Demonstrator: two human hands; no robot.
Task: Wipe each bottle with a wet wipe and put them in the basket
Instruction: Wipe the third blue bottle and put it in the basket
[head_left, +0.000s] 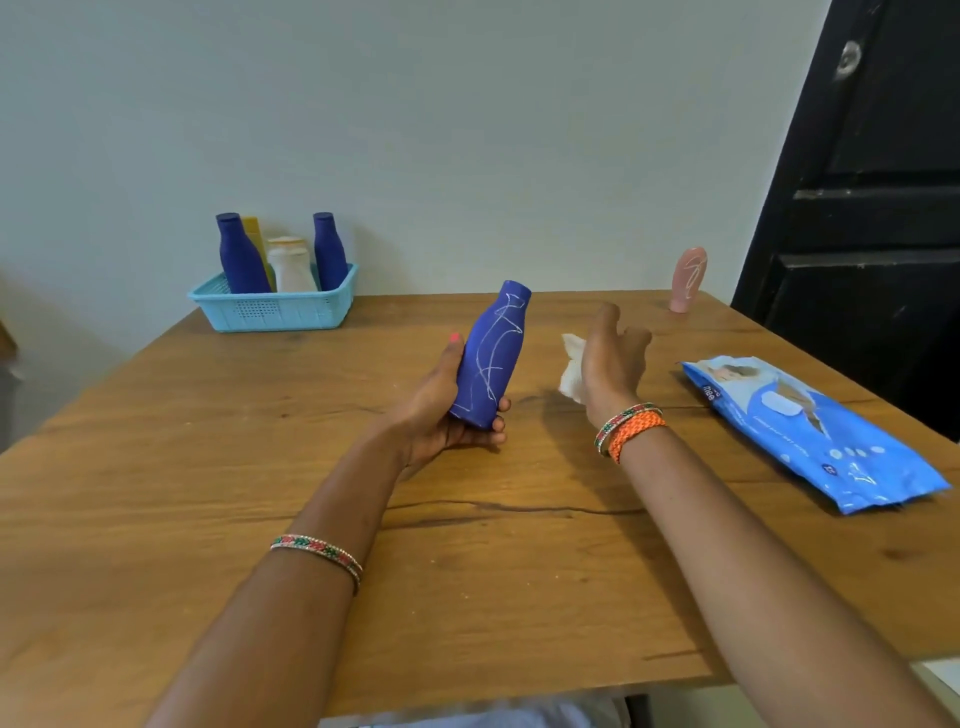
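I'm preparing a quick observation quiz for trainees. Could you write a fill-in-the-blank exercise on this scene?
1. The left hand grips a dark blue plastic bottle marked with white ____.
2. The right hand holds a white ____.
3. The light blue plastic basket holds ____ bottles.
4. A pink bottle stands at the wooden table's far ____ corner.

Missing words: scribbles; wipe; four; right
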